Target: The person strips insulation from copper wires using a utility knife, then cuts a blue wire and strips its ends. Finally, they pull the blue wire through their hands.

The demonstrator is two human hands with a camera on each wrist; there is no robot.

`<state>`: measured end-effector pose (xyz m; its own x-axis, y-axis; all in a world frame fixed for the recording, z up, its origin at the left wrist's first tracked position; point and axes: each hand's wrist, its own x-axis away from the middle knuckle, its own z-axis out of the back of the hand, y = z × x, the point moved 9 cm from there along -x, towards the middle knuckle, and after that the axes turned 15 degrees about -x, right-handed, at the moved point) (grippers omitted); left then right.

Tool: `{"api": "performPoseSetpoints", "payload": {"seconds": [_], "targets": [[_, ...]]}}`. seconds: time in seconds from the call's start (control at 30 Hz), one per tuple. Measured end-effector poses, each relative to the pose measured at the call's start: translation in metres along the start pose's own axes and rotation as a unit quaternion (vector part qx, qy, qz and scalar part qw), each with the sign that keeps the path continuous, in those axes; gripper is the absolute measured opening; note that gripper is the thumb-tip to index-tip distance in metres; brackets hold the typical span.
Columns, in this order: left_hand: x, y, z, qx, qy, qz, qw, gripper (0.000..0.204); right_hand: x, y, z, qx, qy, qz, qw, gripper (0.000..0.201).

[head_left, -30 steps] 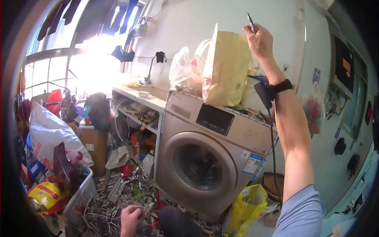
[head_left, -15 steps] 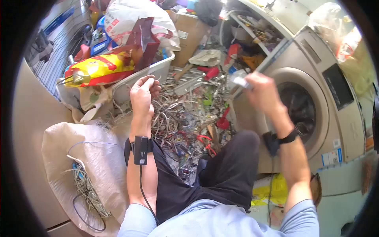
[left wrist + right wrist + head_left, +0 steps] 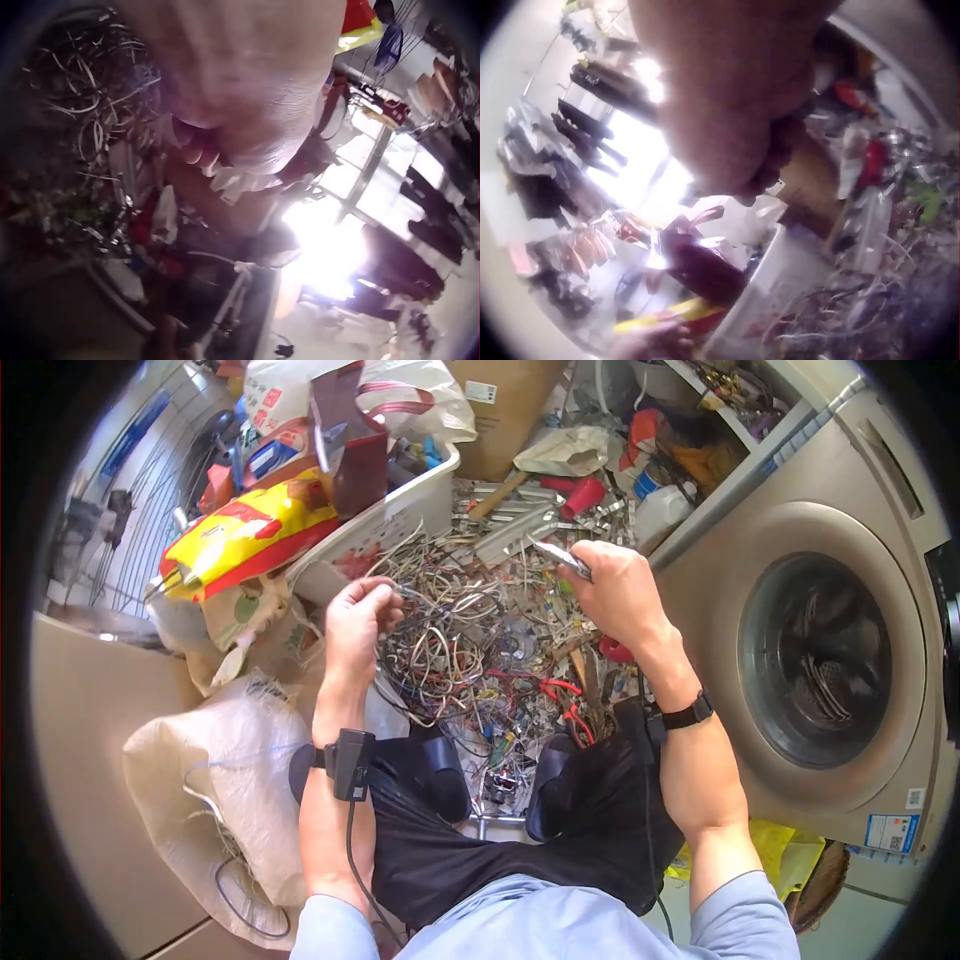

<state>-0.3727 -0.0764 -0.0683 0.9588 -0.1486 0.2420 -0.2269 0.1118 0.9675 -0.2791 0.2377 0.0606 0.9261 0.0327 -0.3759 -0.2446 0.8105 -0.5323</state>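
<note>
My right hand (image 3: 618, 592) grips a slim metallic tool (image 3: 562, 559), its pointed tip turned up and left above the litter. Left of it, my left hand (image 3: 355, 625) has curled fingers, thumb against the index finger, and appears to pinch a thin pale wire (image 3: 397, 547). Below and between the hands lies a tangle of wires (image 3: 440, 655) on the floor. In the left wrist view my left hand (image 3: 240, 82) fills the top, its fingertips partly hidden. The right wrist view has my right hand (image 3: 727, 97) blocking sight of the tool.
A white bin (image 3: 425, 480) with a yellow-red packet (image 3: 250, 535) stands upper left. A woven sack (image 3: 225, 785) is at lower left, a washing machine (image 3: 720, 610) at right. Red-handled pliers (image 3: 572, 712) lie near the knees; metal scraps and a red object (image 3: 583, 498) are farther back.
The view has tipped down from the washer top to the floor. My right hand has come down from beside the paper bag with the tool and now hovers above the scraps, level with my left hand.
</note>
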Motion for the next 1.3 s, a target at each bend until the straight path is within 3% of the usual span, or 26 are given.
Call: {"api": "performPoseSetpoints", "payload": {"seconds": [0.13,0.2,0.23,0.33,0.4,0.43,0.57,0.63,0.7,0.77,0.87,0.93,1.0,1.07,1.2,1.3], "targets": [[-0.021,-0.034,-0.089,-0.157,-0.103,0.054,0.981,0.018,-0.004,0.024,0.039,-0.083,0.065,-0.068,0.992,0.014],[-0.043,-0.08,-0.131,-0.201,-0.134,0.073,0.968,0.017,0.003,0.039,0.044,-0.084,0.065,-0.089,0.99,0.014],[-0.053,-0.114,-0.149,-0.204,-0.152,0.135,0.958,0.017,0.007,0.041,0.048,-0.08,0.071,-0.082,0.991,0.014],[-0.069,-0.207,-0.182,-0.221,-0.098,0.237,0.941,0.032,0.016,0.053,0.051,-0.083,0.081,-0.089,0.989,0.011],[-0.084,-0.261,-0.186,-0.323,-0.023,0.264,0.908,0.066,0.02,0.06,0.052,-0.08,0.081,-0.075,0.991,0.009],[-0.087,-0.266,-0.191,-0.354,0.018,0.237,0.904,0.058,0.023,0.065,0.052,-0.069,0.081,-0.08,0.991,0.01],[-0.092,-0.288,-0.214,-0.34,0.03,0.218,0.914,0.045,0.028,0.079,0.053,-0.079,0.076,-0.103,0.989,0.011],[-0.089,-0.299,-0.233,-0.15,-0.034,0.239,0.959,0.026,0.028,0.088,0.054,-0.083,0.073,-0.111,0.988,0.011],[-0.083,-0.305,-0.238,-0.085,-0.043,0.265,0.959,0.017,0.029,0.095,0.054,-0.086,0.072,-0.12,0.986,0.011],[-0.071,-0.298,-0.243,-0.017,-0.051,0.286,0.957,0.012,0.028,0.101,0.055,-0.093,0.077,-0.134,0.984,0.009],[-0.049,-0.255,-0.235,0.03,-0.066,0.24,0.968,0.013,0.027,0.101,0.056,-0.116,0.09,-0.122,0.982,0.009],[-0.024,-0.228,-0.231,0.172,-0.082,0.301,0.934,0.02,0.028,0.1,0.055,-0.126,0.091,-0.126,0.98,0.009],[-0.012,-0.195,-0.222,0.189,-0.081,0.306,0.929,0.025,0.028,0.095,0.056,-0.135,0.095,-0.127,0.978,0.01],[0.007,-0.163,-0.218,0.292,-0.074,0.359,0.883,0.025,0.028,0.091,0.056,-0.138,0.08,-0.137,0.978,0.012],[0.043,-0.086,-0.192,0.343,-0.114,0.338,0.869,0.029,0.029,0.08,0.055,-0.139,0.089,-0.11,0.98,0.016],[0.066,-0.04,-0.164,0.363,-0.144,0.319,0.863,0.034,0.031,0.082,0.038,-0.201,0.012,-0.219,0.955,0.02]]}}
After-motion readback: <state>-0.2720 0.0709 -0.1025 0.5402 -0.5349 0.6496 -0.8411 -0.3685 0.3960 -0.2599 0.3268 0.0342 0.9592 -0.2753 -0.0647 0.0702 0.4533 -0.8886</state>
